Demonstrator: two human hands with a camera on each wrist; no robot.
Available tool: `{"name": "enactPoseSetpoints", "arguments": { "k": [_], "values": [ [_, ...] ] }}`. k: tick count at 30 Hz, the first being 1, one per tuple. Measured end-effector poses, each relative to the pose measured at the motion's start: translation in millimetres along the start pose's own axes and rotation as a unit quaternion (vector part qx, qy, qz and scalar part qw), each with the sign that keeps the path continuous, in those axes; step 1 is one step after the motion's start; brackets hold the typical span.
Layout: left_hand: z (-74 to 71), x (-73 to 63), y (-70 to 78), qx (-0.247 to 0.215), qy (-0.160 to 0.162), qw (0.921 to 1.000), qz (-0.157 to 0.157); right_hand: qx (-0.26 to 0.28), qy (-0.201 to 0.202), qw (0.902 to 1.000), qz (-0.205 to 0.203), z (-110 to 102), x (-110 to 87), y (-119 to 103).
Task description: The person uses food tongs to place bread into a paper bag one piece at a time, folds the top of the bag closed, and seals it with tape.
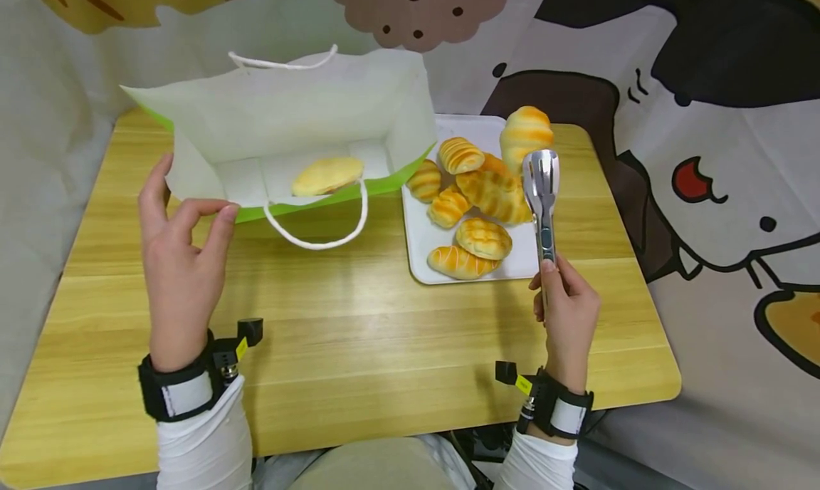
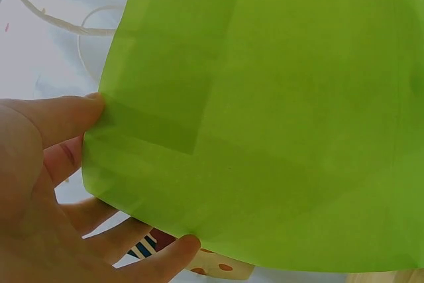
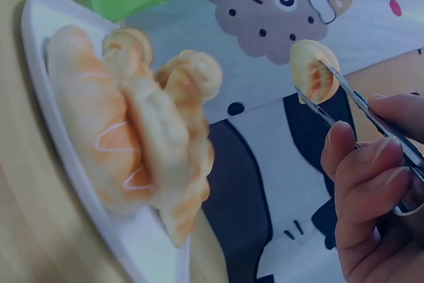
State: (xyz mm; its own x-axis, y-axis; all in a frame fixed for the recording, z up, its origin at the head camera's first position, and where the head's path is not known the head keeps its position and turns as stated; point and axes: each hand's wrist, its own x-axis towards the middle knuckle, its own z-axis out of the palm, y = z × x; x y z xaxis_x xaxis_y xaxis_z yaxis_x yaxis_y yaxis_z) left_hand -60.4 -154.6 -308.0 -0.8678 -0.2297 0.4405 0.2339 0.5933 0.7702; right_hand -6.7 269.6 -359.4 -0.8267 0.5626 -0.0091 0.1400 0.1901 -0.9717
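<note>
"Green paper bag at ten o'clock, white tray at two. Which step is this?"

"Carrying bread over with the tongs, I'd judge. One roll is nipped in the tips, just past the tray's one o'clock corner; the right wrist view shows it lifted."

"And the hands?"

"Right hand, at four o'clock, has its fingers clamped round the tongs. Left hand, at nine, holds the bag's rim near its eight o'clock corner, thumb and fingers on the paper."

"What does the next move call for?"

"Probably a steady swing toward ten o'clock, over the rim and clear of the near handle, squeezing just enough that the roll doesn't slip, then a gentle release inside. The left hand should hold that mouth wide."

"Count everything for me."

"One bag, two cord handles, one tray, one pair of tongs, one wooden table. Bread: one roll in the tongs, one bun lying in the bag, and six pieces I can make out on the tray. They overlap, so another could be hidden."
</note>
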Motion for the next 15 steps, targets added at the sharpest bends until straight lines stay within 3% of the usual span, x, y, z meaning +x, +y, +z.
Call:
{"name": "enactPoseSetpoints", "arguments": {
  "k": [15],
  "values": [
    [-0.4, -0.9, -1.7, 0.002, -0.006, 1.0000, -0.002, 0.055, -0.026, 0.9956, -0.071, 6, -7.0, -26]
  ]
}}
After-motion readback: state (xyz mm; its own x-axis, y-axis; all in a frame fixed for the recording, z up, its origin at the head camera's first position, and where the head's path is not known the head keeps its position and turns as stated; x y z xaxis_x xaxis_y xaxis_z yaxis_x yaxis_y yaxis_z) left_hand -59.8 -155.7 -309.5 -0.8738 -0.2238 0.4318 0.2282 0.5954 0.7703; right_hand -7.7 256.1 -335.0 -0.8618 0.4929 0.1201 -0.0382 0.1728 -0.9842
